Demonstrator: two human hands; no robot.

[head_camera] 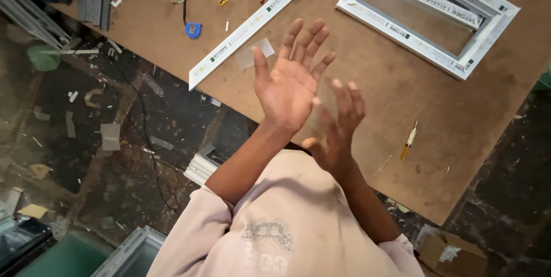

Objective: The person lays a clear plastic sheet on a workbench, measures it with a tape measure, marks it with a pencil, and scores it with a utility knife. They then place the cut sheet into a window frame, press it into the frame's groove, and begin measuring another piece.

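Both hands are raised, empty, above the brown hardboard worktop; left hand spread wide, right hand loosely open beside it; long white plastic strip lies just beyond the left hand; white rectangular window frame further right.

Worktop: matt brown hardboard, smooth. Window frame & loose profile strip: white glossy plastic w/ protective film. Screwdriver: translucent yellow plastic handle. Floor: rough dark stone.

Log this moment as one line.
left hand: open, empty, raised | right hand: open, empty, blurred | below: brown board | near: white profile strip, window frame, screwdriver
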